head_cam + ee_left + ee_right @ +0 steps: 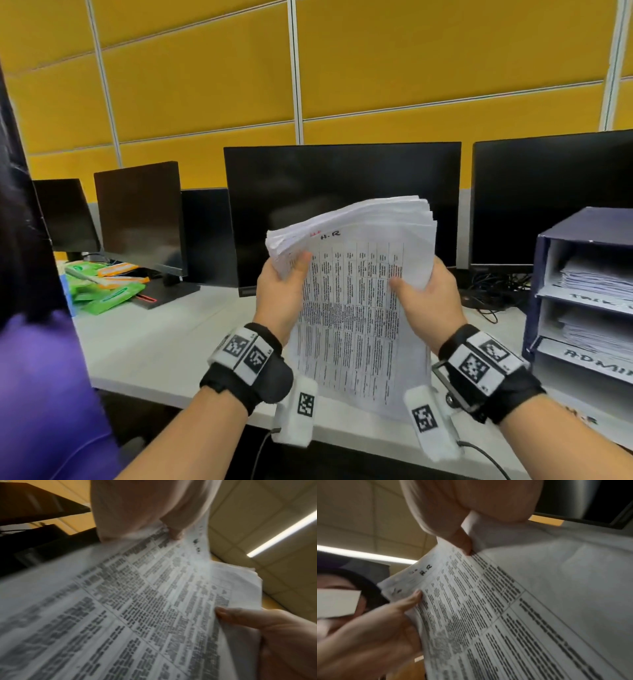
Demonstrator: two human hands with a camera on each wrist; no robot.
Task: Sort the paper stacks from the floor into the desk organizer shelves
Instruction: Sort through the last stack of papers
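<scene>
I hold a thick paper stack (352, 308) upright over the white desk (154, 342). Its top sheet carries a printed table and a handwritten "H.R". My left hand (284, 294) grips the left edge with the thumb on the front, and my right hand (430, 301) grips the right edge the same way. The left wrist view shows the paper stack (137, 608) close up, with the right hand's thumb (240, 615) on it. In the right wrist view the "H.R" sheet (488, 608) is pinched by the left hand (385, 622). The dark blue desk organizer (536, 294) stands at the right with papers in its upper shelves.
Black monitors (342, 205) line the back of the desk before a yellow partition. Green packets (102, 291) lie at the far left. A person in a purple top (41, 394) sits close on my left. Cables (493, 291) trail beside the organizer, whose shelf label reads "ADMIN" (596, 365).
</scene>
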